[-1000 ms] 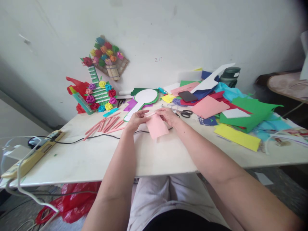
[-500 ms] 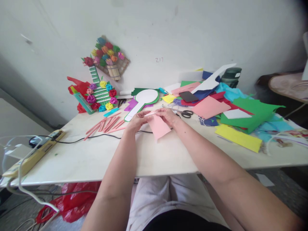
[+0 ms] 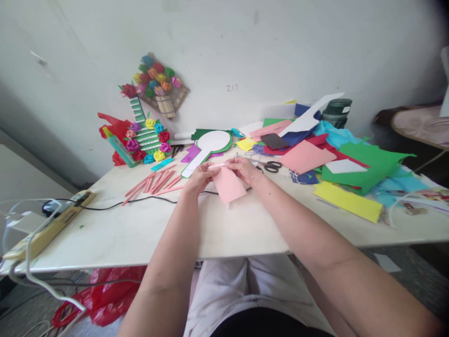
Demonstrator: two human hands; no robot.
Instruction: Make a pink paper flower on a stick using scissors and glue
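Observation:
My left hand and my right hand both pinch the top edge of a pink paper sheet above the white table. The top edge is rolled around a thin white stick that runs between my fingertips. The loose end of the sheet hangs down toward me. A bunch of finished pink paper rolls lies just left of my left hand. Black scissors lie right of my right hand.
A heap of coloured paper sheets covers the table's right side, with a dark phone on it. Paper-flower crafts lean on the wall at the back left. A black cable crosses the table to a power strip.
My hands have stayed in place; the pink sheet's loose end has shifted slightly as my fingers work its top edge around the stick.

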